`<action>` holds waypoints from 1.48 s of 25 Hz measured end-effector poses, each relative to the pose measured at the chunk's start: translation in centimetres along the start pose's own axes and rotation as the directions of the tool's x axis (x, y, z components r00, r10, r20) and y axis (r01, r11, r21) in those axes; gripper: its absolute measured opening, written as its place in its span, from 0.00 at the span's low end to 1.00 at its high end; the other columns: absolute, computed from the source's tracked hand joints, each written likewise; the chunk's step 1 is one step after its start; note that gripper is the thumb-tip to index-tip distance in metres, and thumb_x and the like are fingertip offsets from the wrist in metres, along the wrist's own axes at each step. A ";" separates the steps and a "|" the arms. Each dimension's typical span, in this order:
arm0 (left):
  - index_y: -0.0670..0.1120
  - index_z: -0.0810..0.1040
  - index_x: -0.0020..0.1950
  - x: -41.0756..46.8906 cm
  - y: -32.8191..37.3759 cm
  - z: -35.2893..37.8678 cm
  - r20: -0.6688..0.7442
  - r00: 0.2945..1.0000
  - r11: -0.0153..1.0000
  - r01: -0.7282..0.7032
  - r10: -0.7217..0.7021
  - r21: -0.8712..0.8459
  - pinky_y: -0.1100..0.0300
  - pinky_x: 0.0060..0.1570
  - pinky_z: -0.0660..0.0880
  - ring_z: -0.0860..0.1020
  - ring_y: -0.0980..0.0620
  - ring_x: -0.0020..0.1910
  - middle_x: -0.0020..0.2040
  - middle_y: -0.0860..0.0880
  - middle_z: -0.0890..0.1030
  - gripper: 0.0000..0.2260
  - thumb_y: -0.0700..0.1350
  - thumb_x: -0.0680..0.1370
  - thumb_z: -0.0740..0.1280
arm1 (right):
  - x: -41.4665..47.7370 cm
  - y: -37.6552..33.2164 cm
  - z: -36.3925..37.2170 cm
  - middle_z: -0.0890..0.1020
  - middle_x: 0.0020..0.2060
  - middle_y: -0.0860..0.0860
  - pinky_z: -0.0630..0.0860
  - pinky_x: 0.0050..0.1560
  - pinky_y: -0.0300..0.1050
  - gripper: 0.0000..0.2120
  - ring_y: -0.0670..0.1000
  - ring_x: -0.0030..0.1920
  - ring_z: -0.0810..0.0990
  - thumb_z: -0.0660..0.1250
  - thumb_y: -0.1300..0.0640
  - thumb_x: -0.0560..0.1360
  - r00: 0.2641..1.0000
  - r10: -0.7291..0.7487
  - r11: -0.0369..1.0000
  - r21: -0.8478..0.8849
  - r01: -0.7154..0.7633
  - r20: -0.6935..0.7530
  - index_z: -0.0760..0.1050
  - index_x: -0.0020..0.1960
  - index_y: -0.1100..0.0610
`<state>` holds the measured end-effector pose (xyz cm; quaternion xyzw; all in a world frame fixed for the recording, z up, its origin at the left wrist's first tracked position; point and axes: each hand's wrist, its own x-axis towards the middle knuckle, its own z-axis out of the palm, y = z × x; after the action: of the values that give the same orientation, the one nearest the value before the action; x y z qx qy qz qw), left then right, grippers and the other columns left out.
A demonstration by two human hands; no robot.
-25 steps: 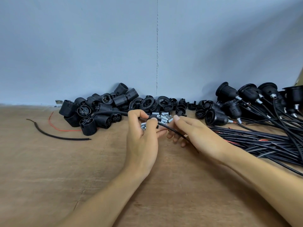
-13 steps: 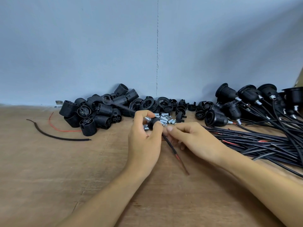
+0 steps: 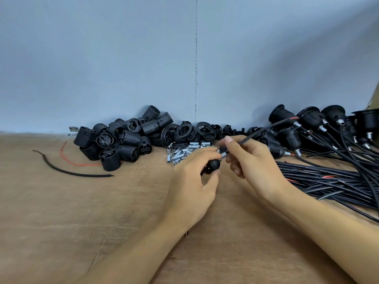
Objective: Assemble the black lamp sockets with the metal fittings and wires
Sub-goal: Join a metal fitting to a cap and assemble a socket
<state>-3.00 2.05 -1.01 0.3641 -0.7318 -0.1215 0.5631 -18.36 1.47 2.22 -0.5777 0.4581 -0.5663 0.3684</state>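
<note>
Wire lined up for threading into a socket cap.
The cap (image 3: 212, 166) is clamped in the left grip (image 3: 191, 181) over the middle of the desk (image 3: 82, 212). Its fitting (image 3: 223, 154) is turned toward the right grip (image 3: 256, 160), which is pinched on the wire (image 3: 258, 133), probably so it can be fed in straight. Sockets (image 3: 123, 140) are heaped along the back edge.

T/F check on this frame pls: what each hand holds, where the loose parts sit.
1. The left hand grips a black socket cap carrying a metal fitting. True.
2. The right hand holds nothing. False: it pinches a black wire.
3. Loose metal fittings lie just beyond the left hand. True.
4. The short black wire scrap lies right of the hands. False: it lies far left, near the socket shells.
</note>
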 end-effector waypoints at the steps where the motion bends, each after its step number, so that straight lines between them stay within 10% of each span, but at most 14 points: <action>1: 0.48 0.84 0.56 0.0 -0.1 0.1 0.004 1.000 0.999 -0.028 0.028 0.026 0.70 0.56 0.74 0.79 0.63 0.57 0.56 0.57 0.83 0.15 0.33 0.73 0.73 | 0.0 0.1 0.2 0.77 0.30 0.50 0.66 0.25 0.36 0.14 0.46 0.26 0.69 0.65 0.49 0.81 0.999 0.014 1.000 0.026 -0.013 -0.039 0.81 0.46 0.58; 7: 0.58 0.79 0.61 0.1 -1.7 -0.7 0.041 0.980 0.979 0.193 -0.196 0.070 0.77 0.47 0.71 0.77 0.69 0.48 0.50 0.67 0.81 0.21 0.40 0.73 0.76 | 0.9 0.1 -0.6 0.73 0.28 0.48 0.64 0.23 0.39 0.13 0.46 0.21 0.67 0.61 0.51 0.83 0.881 0.286 0.946 0.255 -0.198 -0.377 0.75 0.44 0.57; 11: 0.61 0.81 0.44 0.4 -2.7 -0.8 0.129 0.959 0.968 0.249 -0.251 0.039 0.66 0.47 0.77 0.81 0.62 0.44 0.44 0.61 0.83 0.18 0.35 0.72 0.75 | 1.4 0.6 -1.2 0.72 0.34 0.52 0.65 0.21 0.40 0.07 0.46 0.20 0.65 0.64 0.56 0.80 0.775 0.513 0.837 0.416 -0.355 -0.369 0.72 0.46 0.58; 15: 0.62 0.79 0.42 0.3 -2.8 -0.9 0.183 0.940 0.956 0.292 -0.287 -0.002 0.60 0.51 0.81 0.83 0.59 0.46 0.44 0.59 0.83 0.20 0.34 0.72 0.74 | 0.9 1.0 -0.7 0.80 0.34 0.60 0.67 0.21 0.40 0.11 0.50 0.19 0.67 0.66 0.55 0.79 0.861 0.482 0.875 0.044 -0.481 -0.166 0.75 0.45 0.63; 23: 0.60 0.76 0.47 0.3 -2.7 -0.8 0.202 0.952 0.973 0.230 -0.229 0.021 0.61 0.51 0.79 0.81 0.59 0.47 0.45 0.60 0.81 0.21 0.32 0.72 0.71 | -0.5 0.0 -0.1 0.73 0.19 0.46 0.63 0.22 0.33 0.26 0.43 0.19 0.66 0.67 0.41 0.76 0.984 0.175 0.743 -0.652 -0.149 -0.026 0.68 0.26 0.55; 29: 0.61 0.76 0.56 0.2 -2.4 -0.7 0.227 0.957 0.984 0.179 -0.179 0.019 0.61 0.53 0.80 0.81 0.61 0.51 0.50 0.64 0.82 0.24 0.33 0.71 0.67 | -1.7 0.4 1.2 0.77 0.33 0.42 0.72 0.40 0.43 0.07 0.43 0.38 0.75 0.67 0.48 0.77 0.971 -0.192 0.597 -0.768 0.231 0.143 0.74 0.41 0.47; 32: 0.64 0.74 0.56 0.2 -2.5 -0.9 0.212 0.961 0.984 0.172 -0.180 0.053 0.68 0.54 0.76 0.80 0.65 0.52 0.51 0.67 0.80 0.28 0.32 0.71 0.70 | -1.2 1.1 0.3 0.78 0.48 0.42 0.68 0.56 0.49 0.05 0.48 0.55 0.73 0.65 0.50 0.78 0.974 -0.130 0.466 -0.855 0.227 0.188 0.76 0.53 0.47; 37: 0.61 0.77 0.59 0.5 -3.3 -1.1 0.201 0.950 0.970 0.227 -0.241 0.087 0.63 0.60 0.75 0.78 0.65 0.56 0.55 0.65 0.80 0.24 0.36 0.72 0.74 | -0.5 1.4 -0.5 0.80 0.47 0.44 0.71 0.61 0.56 0.05 0.48 0.54 0.76 0.66 0.54 0.78 0.981 -0.029 0.574 -0.800 0.175 0.193 0.79 0.50 0.46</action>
<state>-0.73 -0.30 -2.22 0.4510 -0.7423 -0.2021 0.4525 -19.02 1.58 0.79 -0.7506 0.6016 -0.2656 0.0646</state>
